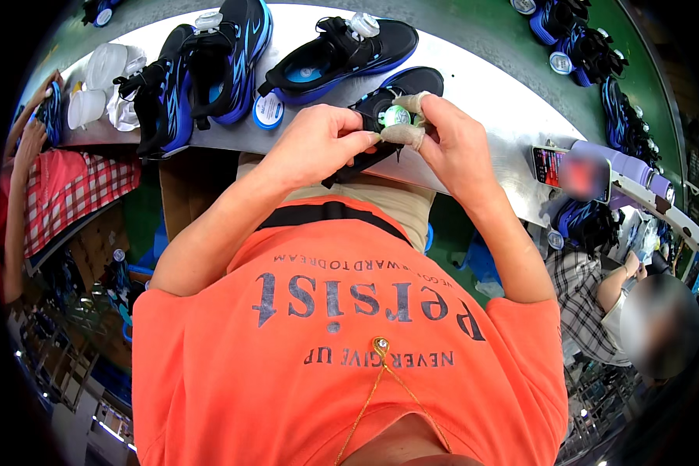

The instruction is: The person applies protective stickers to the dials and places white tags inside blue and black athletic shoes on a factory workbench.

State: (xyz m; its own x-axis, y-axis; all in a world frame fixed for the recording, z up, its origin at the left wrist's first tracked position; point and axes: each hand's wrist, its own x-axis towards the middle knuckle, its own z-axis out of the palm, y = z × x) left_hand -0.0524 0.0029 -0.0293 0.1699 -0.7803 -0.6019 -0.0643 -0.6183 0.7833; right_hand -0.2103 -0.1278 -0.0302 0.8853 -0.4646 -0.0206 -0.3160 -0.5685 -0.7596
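A black shoe [418, 80] lies on the metal table in front of me, its toe pointing to the far right. Over its tongue sits a round white-and-green piece [396, 116]. My right hand [458, 147], with pale covers on thumb and forefinger, closes on this piece from the right. From the left, my left hand [318, 144] pinches at the shoe's opening; what its fingertips hold is hidden. Just behind lies another black shoe [392, 37] with blue trim and a clear round knob. A round blue-and-white tag [268, 111] rests left of it.
A pair of black-and-blue shoes [224, 66] stands at the left, beside clear plastic cups [105, 66]. A phone [551, 167] and lilac cylinders [621, 167] are at the table's right. More shoes [617, 113] line the far right. Co-workers sit at both sides.
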